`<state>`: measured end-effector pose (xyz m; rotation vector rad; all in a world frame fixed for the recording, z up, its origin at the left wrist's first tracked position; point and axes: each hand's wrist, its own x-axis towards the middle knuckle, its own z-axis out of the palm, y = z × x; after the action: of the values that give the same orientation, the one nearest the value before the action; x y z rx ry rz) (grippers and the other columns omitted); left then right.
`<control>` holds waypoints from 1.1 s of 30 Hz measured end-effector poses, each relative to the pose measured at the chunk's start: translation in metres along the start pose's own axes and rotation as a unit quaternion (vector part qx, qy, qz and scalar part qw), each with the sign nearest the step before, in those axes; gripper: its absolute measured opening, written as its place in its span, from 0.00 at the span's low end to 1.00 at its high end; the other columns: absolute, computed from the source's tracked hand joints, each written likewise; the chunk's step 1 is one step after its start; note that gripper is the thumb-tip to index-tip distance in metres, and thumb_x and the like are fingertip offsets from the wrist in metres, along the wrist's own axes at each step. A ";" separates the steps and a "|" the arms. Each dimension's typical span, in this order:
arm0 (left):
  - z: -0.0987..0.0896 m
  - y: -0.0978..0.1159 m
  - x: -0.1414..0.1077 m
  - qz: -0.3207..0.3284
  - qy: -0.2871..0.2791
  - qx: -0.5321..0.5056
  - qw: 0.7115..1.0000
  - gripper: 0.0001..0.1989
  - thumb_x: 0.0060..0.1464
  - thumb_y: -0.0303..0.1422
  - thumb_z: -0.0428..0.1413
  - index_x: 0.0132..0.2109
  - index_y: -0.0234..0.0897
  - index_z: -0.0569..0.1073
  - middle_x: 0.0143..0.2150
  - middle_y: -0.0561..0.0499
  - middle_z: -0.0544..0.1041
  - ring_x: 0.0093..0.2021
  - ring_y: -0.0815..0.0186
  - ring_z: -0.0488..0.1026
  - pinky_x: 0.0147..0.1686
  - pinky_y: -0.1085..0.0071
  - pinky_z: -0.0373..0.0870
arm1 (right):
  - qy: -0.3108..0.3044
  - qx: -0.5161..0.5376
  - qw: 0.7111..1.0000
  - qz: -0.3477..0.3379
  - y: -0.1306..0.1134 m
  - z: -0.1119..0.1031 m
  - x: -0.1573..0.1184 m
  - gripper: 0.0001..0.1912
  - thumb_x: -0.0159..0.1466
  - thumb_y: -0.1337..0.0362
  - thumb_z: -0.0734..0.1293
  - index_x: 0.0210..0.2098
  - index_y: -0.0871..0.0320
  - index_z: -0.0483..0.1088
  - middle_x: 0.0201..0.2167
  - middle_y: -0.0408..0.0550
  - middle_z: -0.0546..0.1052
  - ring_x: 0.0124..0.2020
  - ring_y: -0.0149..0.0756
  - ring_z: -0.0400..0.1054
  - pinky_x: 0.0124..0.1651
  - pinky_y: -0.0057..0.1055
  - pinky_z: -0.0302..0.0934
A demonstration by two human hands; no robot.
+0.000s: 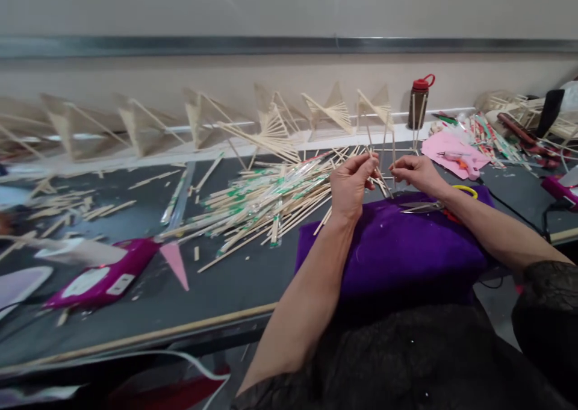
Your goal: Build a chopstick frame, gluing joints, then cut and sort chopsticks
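Observation:
My left hand (pixel 354 184) is closed in a pinch around a thin wooden stick (pixel 369 136), above the far edge of a purple cloth (pixel 406 247). Just to its right, the fingers of my right hand (pixel 418 174) pinch the lower part of an upright wooden stick (pixel 394 151). These sticks seem to belong to a small open stick frame between the hands; its joints are too blurred to make out. Under my right wrist, scissors (pixel 424 207) with yellow and red handles lie on the cloth. Left of my left hand spreads a heap of chopsticks (pixel 275 199), some in clear, green-marked wrappers.
Twisted stick models (pixel 334 112) line the wall. A brown bottle (pixel 418 106) with a red lid stands behind my right hand. Pink paper (pixel 445 148) and wrappers lie at right. A magenta glue gun (pixel 103 274) rests at left, near loose stick pieces (pixel 81 208).

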<state>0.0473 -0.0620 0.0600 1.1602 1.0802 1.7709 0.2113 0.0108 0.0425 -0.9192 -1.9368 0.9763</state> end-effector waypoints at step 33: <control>-0.019 -0.016 0.030 0.010 0.007 0.108 0.994 0.13 0.39 0.37 0.64 0.33 0.33 0.81 0.23 0.53 0.75 0.22 0.72 0.70 0.20 0.77 0.64 | -0.066 -0.128 0.987 -0.069 0.009 0.044 0.010 0.07 0.62 0.68 0.67 0.36 0.60 0.80 0.32 0.44 0.81 0.34 0.30 0.70 0.39 0.25 0.55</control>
<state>0.0224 -0.0340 0.0499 1.2924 1.2975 1.7103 0.1719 0.0096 0.0197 -0.8650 -2.2437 0.7346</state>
